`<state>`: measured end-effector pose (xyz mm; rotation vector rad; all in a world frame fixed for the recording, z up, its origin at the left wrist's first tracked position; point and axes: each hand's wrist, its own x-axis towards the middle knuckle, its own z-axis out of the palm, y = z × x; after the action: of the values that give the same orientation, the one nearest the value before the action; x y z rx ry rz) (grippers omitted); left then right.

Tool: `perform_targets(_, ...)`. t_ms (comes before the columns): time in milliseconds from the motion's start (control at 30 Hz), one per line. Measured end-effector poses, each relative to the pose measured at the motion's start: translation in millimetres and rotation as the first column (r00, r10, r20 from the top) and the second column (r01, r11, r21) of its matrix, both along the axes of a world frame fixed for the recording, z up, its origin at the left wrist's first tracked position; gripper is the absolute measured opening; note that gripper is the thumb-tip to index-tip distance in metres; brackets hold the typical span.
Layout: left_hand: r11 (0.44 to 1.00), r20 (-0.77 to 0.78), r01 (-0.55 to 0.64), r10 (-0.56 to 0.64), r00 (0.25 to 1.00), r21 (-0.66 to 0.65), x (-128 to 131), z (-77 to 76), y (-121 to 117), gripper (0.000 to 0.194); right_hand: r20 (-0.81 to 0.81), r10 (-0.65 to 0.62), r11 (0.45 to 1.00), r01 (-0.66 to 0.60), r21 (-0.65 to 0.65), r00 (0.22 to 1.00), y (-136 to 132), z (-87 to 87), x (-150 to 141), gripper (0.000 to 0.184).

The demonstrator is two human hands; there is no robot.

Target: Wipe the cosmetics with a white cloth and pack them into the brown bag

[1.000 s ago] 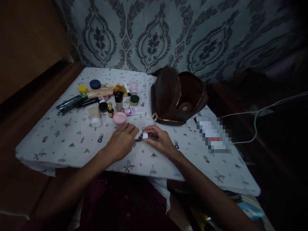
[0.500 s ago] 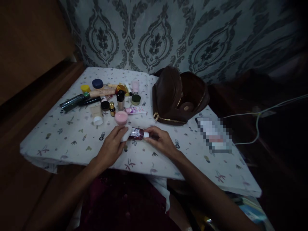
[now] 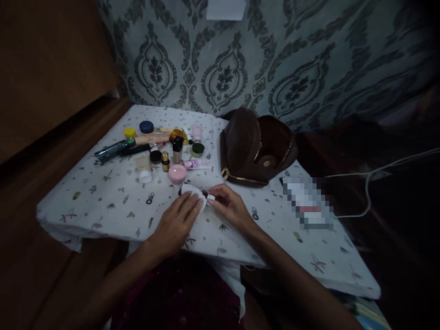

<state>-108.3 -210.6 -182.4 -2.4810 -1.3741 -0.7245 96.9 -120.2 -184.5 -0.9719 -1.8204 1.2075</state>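
Observation:
My right hand (image 3: 231, 206) pinches the white cap of a small dark red bottle (image 3: 205, 193) lying sideways above the table. Over the bottle's body my left hand (image 3: 176, 225) presses a folded white wipe (image 3: 192, 189), its fingers closed on the cloth. The wipe hides most of the bottle and its label. Just beyond my hands sits a pink round jar (image 3: 177, 174). Behind that jar lies a pink-and-white tube (image 3: 196, 164), with a small gold-capped dark bottle (image 3: 165, 162) to its left.
More cosmetics stand at the back left, among them a beige tube (image 3: 143, 168), a black-capped foundation bottle (image 3: 177, 150) and a blue-lidded jar (image 3: 146, 128). An unzipped brown bag (image 3: 240, 146) sits at the back right. A blurred flat object (image 3: 309, 204) lies near the right edge, beside white cables (image 3: 367, 192).
Half a second ago the bottle's label showed, with the wipe at its left end. Now my left hand has moved right, covering the bottle with the wipe. The view has shifted slightly.

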Motion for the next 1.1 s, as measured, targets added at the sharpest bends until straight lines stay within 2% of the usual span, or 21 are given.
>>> perform_targets(100, 0.999, -0.002, 0.034, -0.034, 0.999, 0.014, 3.5, 0.0, 0.3, 0.051, -0.063, 0.015, 0.994, -0.022, -0.104, 0.998, -2.8, 7.2, -2.5, 0.036)
perform_targets(267, 1.000, 0.052, 0.001, -0.001, 0.999, -0.010, -2.1, -1.7, 3.0, 0.054, -0.052, 0.021, 0.972, -0.032, -0.233, 0.998, -6.4, 12.8, 1.8, 0.038)
perform_targets(433, 0.998, 0.134, -0.050, 0.054, 0.990, -0.036, -12.7, -4.6, 6.6, 0.062, -0.052, -0.052, 0.967, 0.037, -0.252, 0.997, -7.6, 6.9, 2.6, 0.041)
perform_targets(600, 1.000, 0.184, -0.024, 0.027, 0.983, -0.015, -13.1, -5.0, 11.0, 0.071, -0.112, -0.071, 0.966, 0.041, -0.254, 0.991, -13.9, -0.5, 2.1, 0.045)
perform_targets(733, 1.000, 0.177, -0.015, 0.012, 0.984, 0.014, -12.8, -7.0, 16.5, 0.073, -0.127, -0.147, 0.969, 0.117, -0.216, 0.981, -18.6, -7.4, 2.3, 0.045)
perform_targets(967, 0.999, 0.164, -0.005, -0.004, 0.986, 0.051, -4.0, -7.3, 21.1, 0.063, -0.184, -0.220, 0.909, 0.132, -0.396, 0.958, -19.8, -6.3, -10.1, 0.045)
perform_targets(1100, 1.000, 0.159, 0.030, -0.030, 0.987, 0.005, 7.1, -7.6, 15.0, 0.058, -0.197, -0.250, 0.891, 0.145, -0.431, 0.948, -18.0, -2.3, -14.8, 0.047)
